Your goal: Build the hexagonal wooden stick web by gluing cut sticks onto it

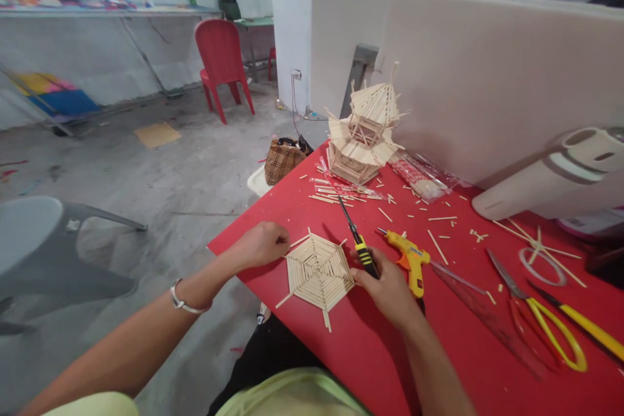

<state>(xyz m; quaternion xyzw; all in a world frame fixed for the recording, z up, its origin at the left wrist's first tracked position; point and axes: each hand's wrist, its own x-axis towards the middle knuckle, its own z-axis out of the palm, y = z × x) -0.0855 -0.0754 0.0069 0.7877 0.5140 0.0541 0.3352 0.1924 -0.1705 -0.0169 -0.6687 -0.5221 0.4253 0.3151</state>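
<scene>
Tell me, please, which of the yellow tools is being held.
The long-nosed tool with black stripes on its handle, in the right hand; the others lie on the red table.

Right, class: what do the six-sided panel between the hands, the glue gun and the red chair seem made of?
Six-sided panel: probably bare wood, matt, judging by its pale sticks. Glue gun: body likely hard plastic, from its even yellow colour. Red chair: probably moulded plastic, smooth, given its continuous, evenly coloured back.
</scene>
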